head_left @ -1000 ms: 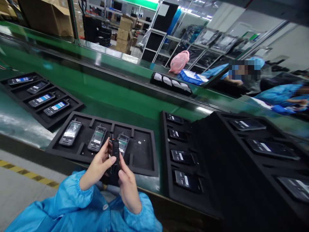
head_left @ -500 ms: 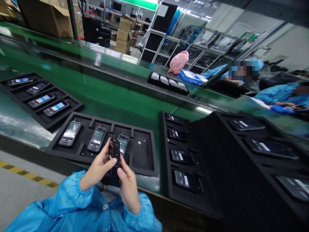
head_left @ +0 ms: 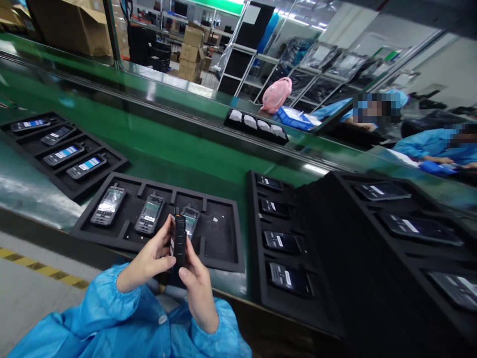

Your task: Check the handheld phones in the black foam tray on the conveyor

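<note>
A black handheld radio [head_left: 180, 238] with a short antenna and an orange spot on top stands on edge between my hands, its narrow side facing me. My left hand [head_left: 151, 261] grips it from the left, thumb near its lower part. From the right, my right hand [head_left: 198, 278] closes on the same radio, thumb low on it. Behind it lies a black foam tray [head_left: 223, 258] holding a radio [head_left: 109, 205] at the left, another radio [head_left: 149, 214] in the middle and a third radio [head_left: 191, 219] partly hidden by the held one.
At the left, another foam tray [head_left: 121, 161] carries several radios, some with lit screens. More devices lie in a tray [head_left: 257, 248] and a foam stack [head_left: 320, 233] at the right. A green conveyor belt [head_left: 167, 141] runs behind. Two people in blue sit at the far right.
My left thumb has slid down and left along the radio, uncovering more of its side. The radio has turned slightly and stays between both hands.
</note>
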Demonstrator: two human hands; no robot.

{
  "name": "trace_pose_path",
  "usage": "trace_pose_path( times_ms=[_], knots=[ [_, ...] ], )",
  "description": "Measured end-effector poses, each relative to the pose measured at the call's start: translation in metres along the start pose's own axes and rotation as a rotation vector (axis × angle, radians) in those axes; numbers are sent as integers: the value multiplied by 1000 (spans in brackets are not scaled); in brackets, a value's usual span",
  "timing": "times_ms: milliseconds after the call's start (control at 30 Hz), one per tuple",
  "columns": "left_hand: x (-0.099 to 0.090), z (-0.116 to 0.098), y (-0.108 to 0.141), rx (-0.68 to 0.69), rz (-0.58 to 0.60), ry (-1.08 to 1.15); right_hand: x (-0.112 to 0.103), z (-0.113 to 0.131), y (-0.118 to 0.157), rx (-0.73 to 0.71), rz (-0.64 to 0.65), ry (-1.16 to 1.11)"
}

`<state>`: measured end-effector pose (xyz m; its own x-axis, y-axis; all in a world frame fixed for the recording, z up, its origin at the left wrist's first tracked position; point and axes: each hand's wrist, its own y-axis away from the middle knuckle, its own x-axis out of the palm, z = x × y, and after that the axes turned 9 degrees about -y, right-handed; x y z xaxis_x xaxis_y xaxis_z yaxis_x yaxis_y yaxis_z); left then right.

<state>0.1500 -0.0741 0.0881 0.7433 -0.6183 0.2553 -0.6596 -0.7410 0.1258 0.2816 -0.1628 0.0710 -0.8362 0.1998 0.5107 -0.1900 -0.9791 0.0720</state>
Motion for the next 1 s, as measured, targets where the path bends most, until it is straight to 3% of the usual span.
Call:
trace_pose_path(
  times_ms=[467, 767, 1000],
  knots=[
    [0, 7, -2, -29, -27, -98, 4, 6, 2, 89, -15, -87],
    [2, -2, -3, 8, 42, -92, 2, 5, 2, 87, -26, -116],
    [-2, 5, -6, 71, 136, 45, -4, 3, 5, 75, -7, -96]
  ],
)
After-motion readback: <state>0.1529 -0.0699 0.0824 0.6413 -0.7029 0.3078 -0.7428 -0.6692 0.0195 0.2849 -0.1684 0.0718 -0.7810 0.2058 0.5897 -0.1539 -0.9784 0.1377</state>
